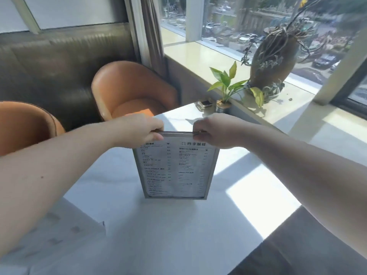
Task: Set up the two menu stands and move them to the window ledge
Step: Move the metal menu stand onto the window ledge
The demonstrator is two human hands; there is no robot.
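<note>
A menu stand (175, 169) with a grey metal frame and a printed menu sheet stands upright on the white table (158, 235). My left hand (142, 129) grips its top left corner. At the top right corner, my right hand (213, 131) is closed on the frame. A second menu (49, 233) lies flat at the table's near left, pale and blurred. The window ledge (208, 56) runs along the right, behind the table.
Two orange chairs (127, 90) and a dark bench stand beyond the table. A small green plant (228, 82) and a small holder (206, 104) sit at the table's far right corner. A large brown vase (274, 62) with trailing roots stands on the ledge.
</note>
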